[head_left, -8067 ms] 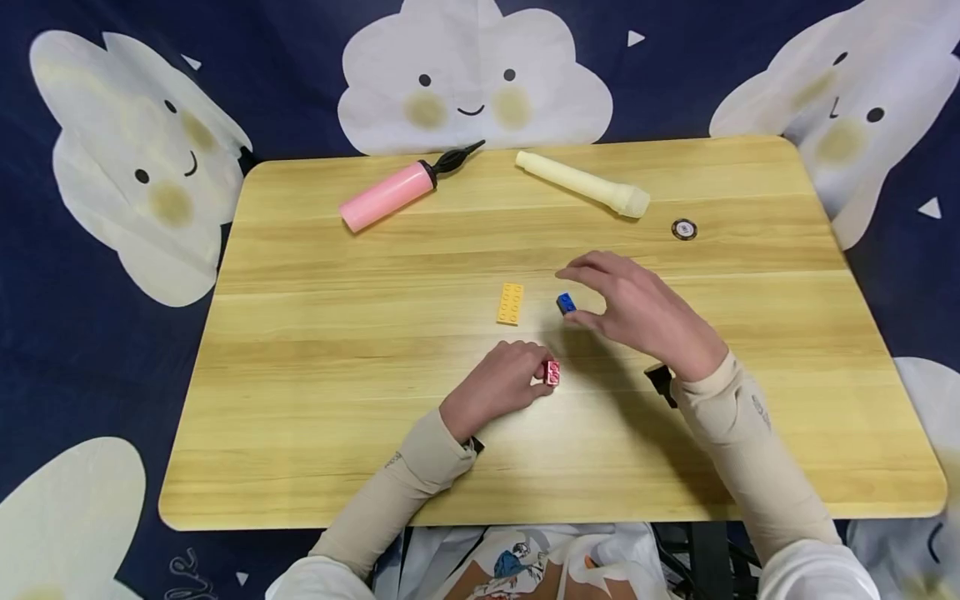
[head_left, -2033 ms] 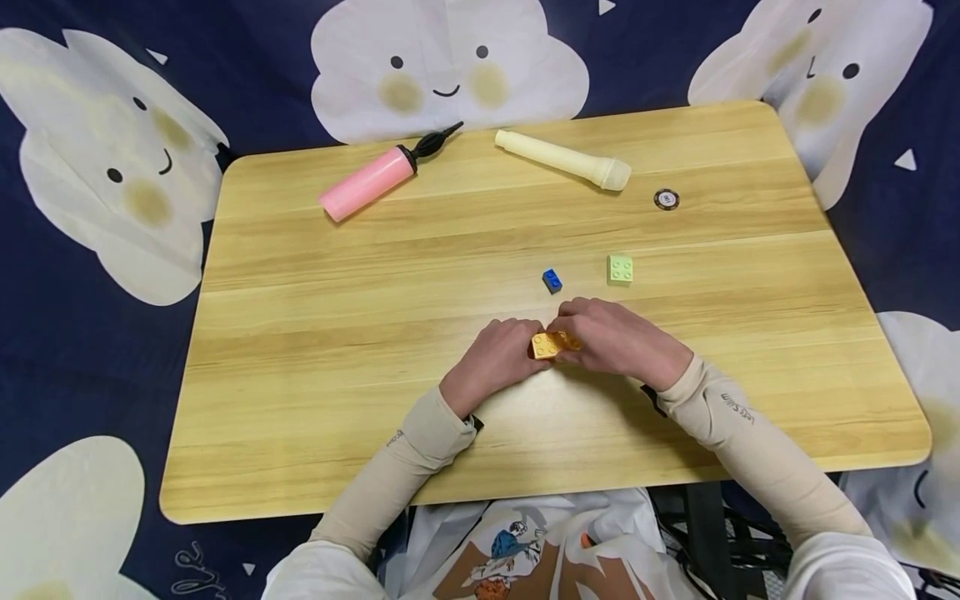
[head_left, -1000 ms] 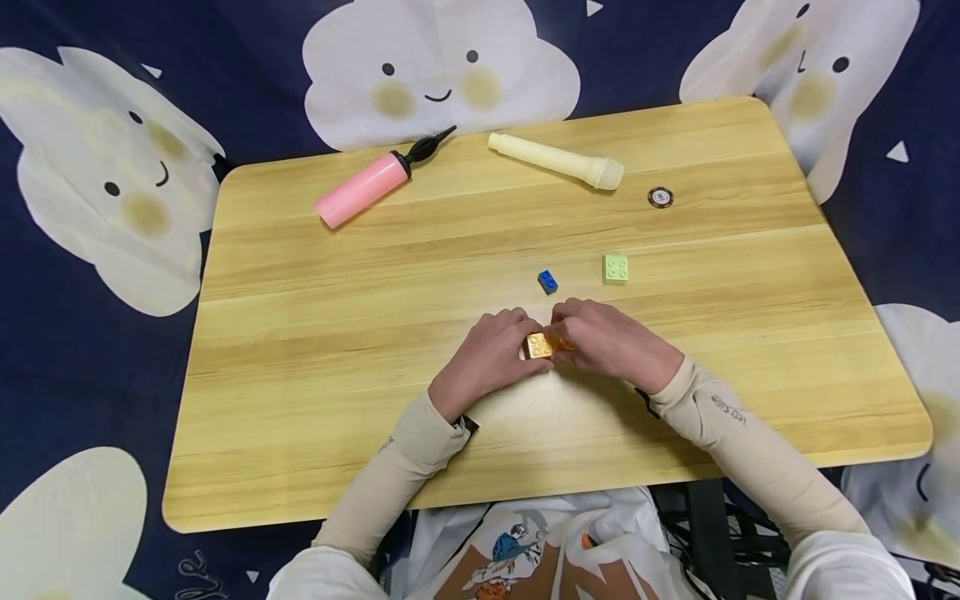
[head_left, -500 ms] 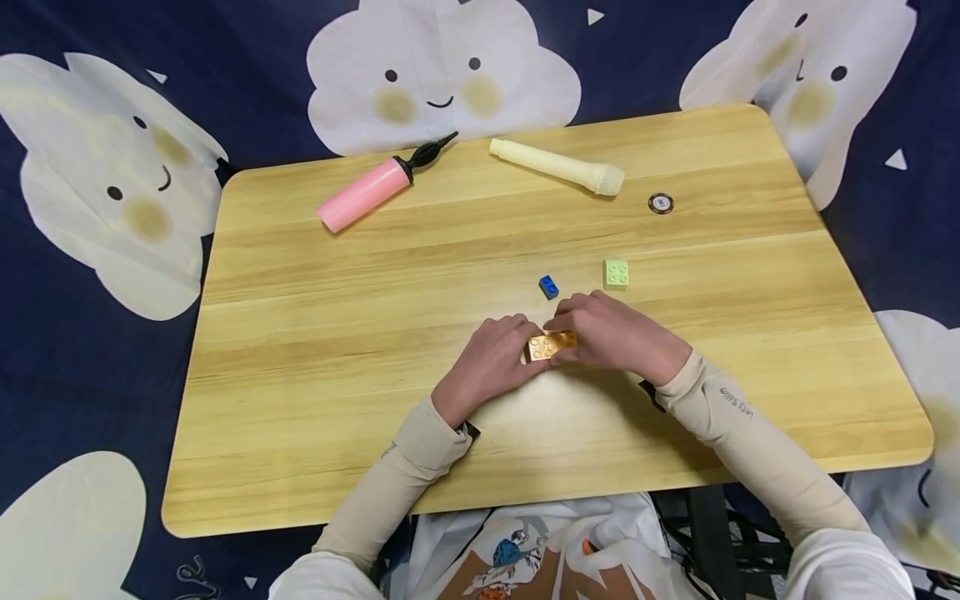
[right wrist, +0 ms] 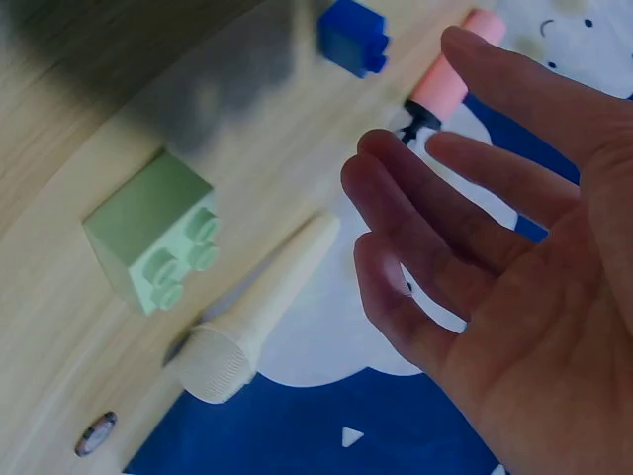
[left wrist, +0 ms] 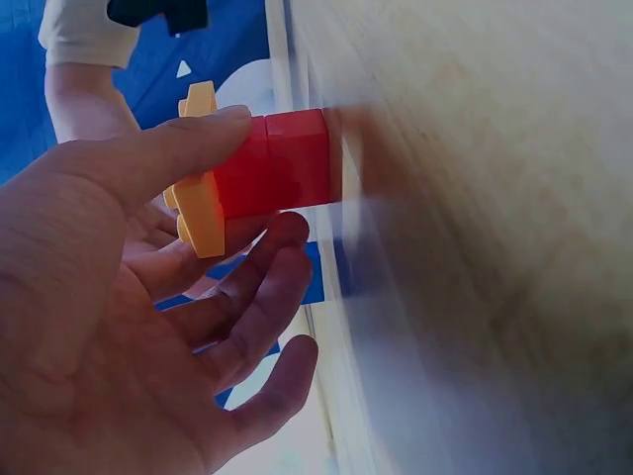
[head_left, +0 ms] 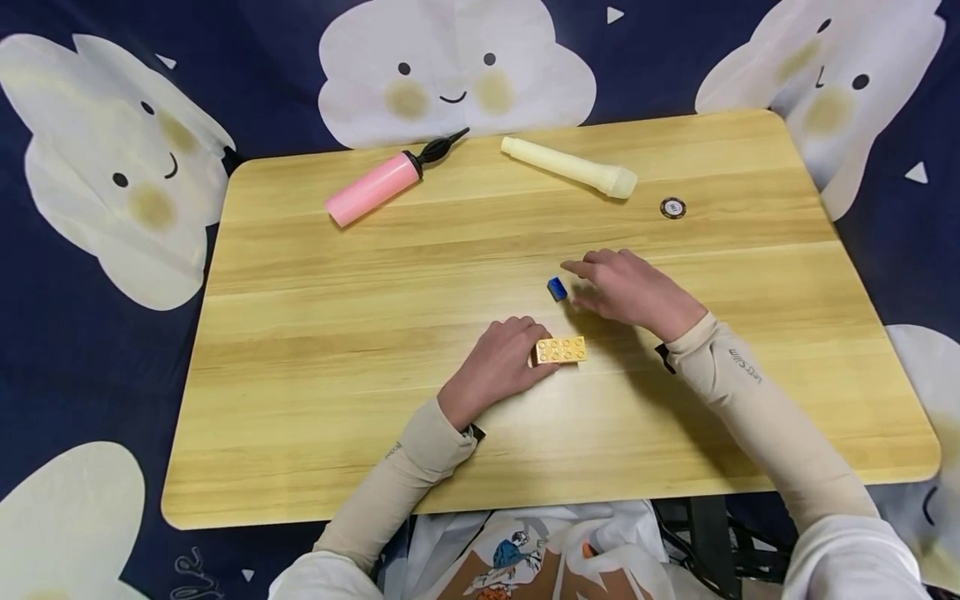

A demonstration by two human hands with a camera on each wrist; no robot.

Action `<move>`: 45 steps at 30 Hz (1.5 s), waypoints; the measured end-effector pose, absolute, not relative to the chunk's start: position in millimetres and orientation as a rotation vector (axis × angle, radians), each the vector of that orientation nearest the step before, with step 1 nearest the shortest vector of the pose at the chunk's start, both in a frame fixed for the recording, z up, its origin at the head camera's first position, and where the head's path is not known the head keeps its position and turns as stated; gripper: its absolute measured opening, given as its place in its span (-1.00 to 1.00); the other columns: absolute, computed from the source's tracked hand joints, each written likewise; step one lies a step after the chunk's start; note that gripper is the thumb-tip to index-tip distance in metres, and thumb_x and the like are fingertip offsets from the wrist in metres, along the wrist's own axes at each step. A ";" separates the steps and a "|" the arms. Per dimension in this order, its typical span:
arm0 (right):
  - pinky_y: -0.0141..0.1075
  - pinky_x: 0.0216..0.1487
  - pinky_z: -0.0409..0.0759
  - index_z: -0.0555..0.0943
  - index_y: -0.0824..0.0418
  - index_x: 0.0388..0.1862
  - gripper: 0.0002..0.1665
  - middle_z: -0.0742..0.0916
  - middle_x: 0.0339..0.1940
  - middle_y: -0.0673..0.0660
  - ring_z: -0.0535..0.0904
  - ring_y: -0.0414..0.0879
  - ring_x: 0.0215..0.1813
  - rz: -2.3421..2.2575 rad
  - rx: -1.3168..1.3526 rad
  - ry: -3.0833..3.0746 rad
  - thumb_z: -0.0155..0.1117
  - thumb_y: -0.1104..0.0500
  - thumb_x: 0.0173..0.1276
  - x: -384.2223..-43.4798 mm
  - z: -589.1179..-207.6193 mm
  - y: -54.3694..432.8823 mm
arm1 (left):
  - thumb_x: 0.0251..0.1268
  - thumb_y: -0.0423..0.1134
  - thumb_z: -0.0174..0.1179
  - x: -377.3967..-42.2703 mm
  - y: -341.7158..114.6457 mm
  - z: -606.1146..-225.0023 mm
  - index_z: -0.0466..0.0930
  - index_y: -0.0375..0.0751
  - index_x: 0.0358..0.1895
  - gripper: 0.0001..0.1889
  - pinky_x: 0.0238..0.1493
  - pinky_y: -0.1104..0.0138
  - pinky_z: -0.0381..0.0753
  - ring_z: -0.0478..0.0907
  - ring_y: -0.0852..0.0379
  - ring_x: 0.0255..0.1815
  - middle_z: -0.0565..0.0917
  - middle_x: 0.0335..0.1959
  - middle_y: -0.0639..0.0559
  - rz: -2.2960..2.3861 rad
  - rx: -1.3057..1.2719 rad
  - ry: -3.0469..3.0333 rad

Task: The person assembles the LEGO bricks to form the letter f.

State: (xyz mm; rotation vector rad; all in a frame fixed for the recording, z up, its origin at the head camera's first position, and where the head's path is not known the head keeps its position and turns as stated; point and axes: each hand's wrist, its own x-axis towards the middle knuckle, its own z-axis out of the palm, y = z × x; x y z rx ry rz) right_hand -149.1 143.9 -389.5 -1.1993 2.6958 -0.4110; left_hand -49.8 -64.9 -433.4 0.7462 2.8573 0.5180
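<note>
My left hand (head_left: 497, 367) grips a small stack of toy building bricks at the middle of the table. Its top is a yellow studded brick (head_left: 562, 350) that juts out to the right. Below that, the left wrist view shows red bricks (left wrist: 287, 163) with a seam between them, thumb against their side, the stack's base close to the tabletop. My right hand (head_left: 633, 287) hovers with fingers extended and nothing in them, just right of a small blue brick (head_left: 557, 289). A light green brick (right wrist: 148, 233) stands on the table in the right wrist view, hidden under that hand in the head view.
Along the far side of the wooden table (head_left: 337, 333) lie a pink hand pump (head_left: 375, 190) with a black nozzle and a cream toy microphone (head_left: 570, 167). A dark-rimmed round chip (head_left: 672, 207) is at the back right. A cloud-patterned blue cloth hangs behind.
The yellow brick, flat on the table eight seconds ago, now sits atop the red bricks. My right hand has let go of it and moved back and right, beside the blue brick.
</note>
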 end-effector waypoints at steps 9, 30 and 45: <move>0.00 -0.11 0.62 0.51 0.39 0.32 -0.35 0.69 -0.09 0.32 0.64 0.13 -0.26 -0.471 -1.153 2.662 0.44 0.26 0.25 -161.8 -399.5 139.1 | 0.30 0.14 0.31 -47.2 -62.7 -433.0 0.69 -0.08 0.00 -0.59 -0.17 0.22 0.48 0.50 0.14 -0.25 0.62 -0.23 0.12 0.485 0.749 2.871; 0.00 -0.11 0.59 0.62 0.33 0.18 -0.42 0.69 -0.13 0.26 0.60 0.08 -0.21 -0.385 -1.123 2.575 0.53 0.30 0.16 -166.0 -410.4 124.7 | 0.28 0.15 0.31 -44.1 -62.1 -431.5 0.69 -0.06 0.00 -0.59 -0.14 0.21 0.51 0.53 0.13 -0.23 0.61 -0.27 0.13 0.467 0.741 2.890; -0.02 -0.15 0.60 0.68 0.30 -0.17 -0.76 0.67 -0.26 0.18 0.60 0.04 -0.25 -0.383 -1.137 2.581 0.49 0.28 0.19 -168.6 -412.5 120.5 | 0.29 0.16 0.30 -45.3 -67.7 -435.3 0.69 -0.07 0.01 -0.57 -0.15 0.22 0.51 0.53 0.11 -0.23 0.60 -0.28 0.12 0.459 0.747 2.902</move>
